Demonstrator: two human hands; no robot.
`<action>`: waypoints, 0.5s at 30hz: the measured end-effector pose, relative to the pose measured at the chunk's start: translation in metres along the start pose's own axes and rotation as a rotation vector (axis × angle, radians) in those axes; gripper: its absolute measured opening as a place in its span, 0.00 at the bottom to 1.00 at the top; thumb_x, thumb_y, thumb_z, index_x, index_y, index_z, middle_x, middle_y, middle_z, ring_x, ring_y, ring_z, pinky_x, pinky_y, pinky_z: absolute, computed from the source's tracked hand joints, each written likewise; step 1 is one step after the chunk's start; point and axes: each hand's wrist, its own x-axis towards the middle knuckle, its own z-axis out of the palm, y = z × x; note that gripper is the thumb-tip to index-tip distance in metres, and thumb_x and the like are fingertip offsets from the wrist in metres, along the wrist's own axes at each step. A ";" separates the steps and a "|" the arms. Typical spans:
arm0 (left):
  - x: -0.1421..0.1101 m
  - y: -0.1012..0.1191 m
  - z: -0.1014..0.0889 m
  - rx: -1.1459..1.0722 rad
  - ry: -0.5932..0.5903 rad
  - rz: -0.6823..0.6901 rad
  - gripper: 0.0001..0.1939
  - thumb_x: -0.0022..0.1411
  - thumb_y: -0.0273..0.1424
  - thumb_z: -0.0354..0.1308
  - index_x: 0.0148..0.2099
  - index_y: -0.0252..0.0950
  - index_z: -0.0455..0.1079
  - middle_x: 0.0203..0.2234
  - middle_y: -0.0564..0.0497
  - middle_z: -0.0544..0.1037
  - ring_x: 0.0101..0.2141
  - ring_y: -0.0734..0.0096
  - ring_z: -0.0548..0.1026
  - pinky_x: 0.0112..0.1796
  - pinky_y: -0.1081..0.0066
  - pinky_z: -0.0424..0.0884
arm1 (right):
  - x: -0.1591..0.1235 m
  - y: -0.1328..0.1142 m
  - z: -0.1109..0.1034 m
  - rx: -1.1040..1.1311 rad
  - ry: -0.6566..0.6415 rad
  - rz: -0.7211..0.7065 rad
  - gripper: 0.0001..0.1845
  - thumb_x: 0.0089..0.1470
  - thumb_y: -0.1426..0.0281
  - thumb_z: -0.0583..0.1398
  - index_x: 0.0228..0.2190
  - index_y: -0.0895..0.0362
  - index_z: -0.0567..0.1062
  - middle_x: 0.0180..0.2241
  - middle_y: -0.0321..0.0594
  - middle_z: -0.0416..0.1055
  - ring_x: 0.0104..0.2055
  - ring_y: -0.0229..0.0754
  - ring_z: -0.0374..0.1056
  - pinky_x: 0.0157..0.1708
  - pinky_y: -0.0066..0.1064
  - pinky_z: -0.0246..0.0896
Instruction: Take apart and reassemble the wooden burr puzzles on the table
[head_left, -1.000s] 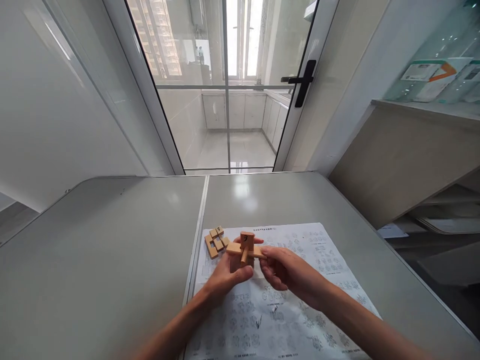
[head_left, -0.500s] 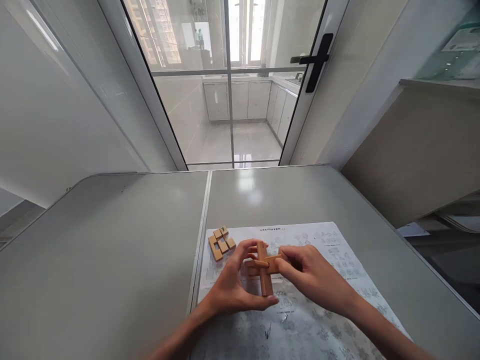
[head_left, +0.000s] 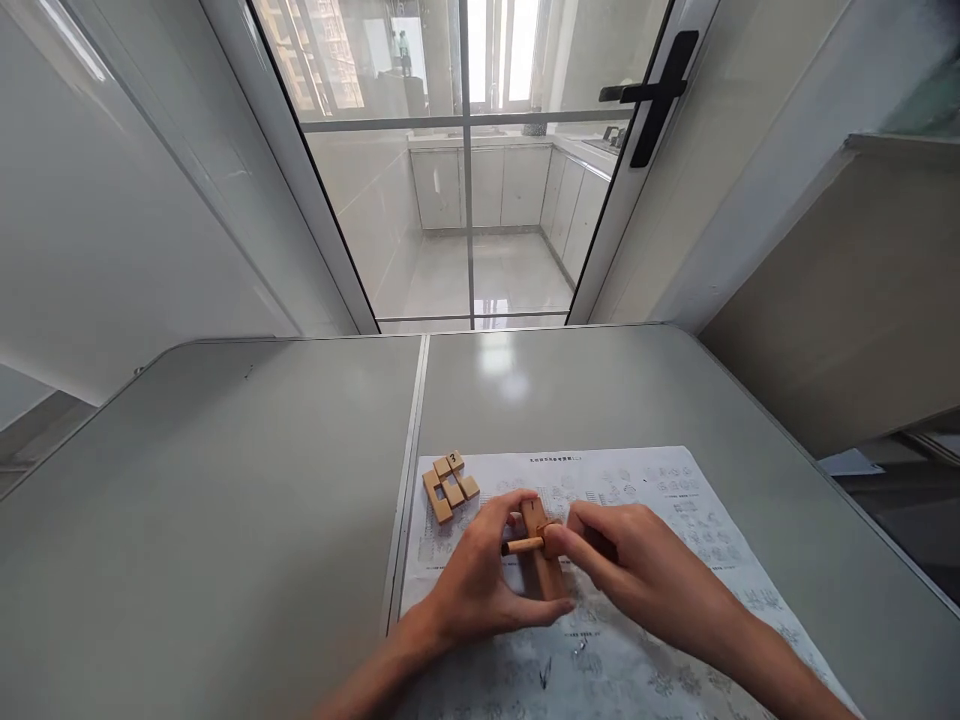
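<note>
My left hand (head_left: pixel 484 568) is curled around a partly assembled wooden burr puzzle (head_left: pixel 553 578), thumb at its near end and fingers at its far end. The upright bar has a small dark mark near the top. A slim, rounded wooden stick (head_left: pixel 523 546) crosses the bar and points left. On the other side, my right hand (head_left: pixel 637 555) pinches the crossing part between thumb and forefinger, and its fingertips hide the joint. Light wooden puzzle pieces (head_left: pixel 437 498), one marked 3, lie together beyond my left hand.
Beneath the hands is a large printed sheet (head_left: pixel 675 640) with small diagrams, on a grey table (head_left: pixel 300 500). A raised metal seam (head_left: pixel 409 440) runs along the sheet's left side. Past the table's far edge stands a glass door with a black handle (head_left: pixel 660 95).
The puzzle has tilted and turned in my hands, so the stick shows more plainly on the left. Both hands sit slightly lower and further right in view, which has itself shifted.
</note>
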 end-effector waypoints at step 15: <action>0.002 0.006 -0.010 0.085 -0.092 0.051 0.47 0.46 0.39 0.81 0.64 0.42 0.63 0.53 0.44 0.75 0.52 0.51 0.75 0.54 0.55 0.74 | -0.021 0.040 0.016 -0.133 0.038 -0.250 0.11 0.72 0.73 0.54 0.47 0.50 0.76 0.42 0.41 0.79 0.38 0.44 0.77 0.36 0.34 0.74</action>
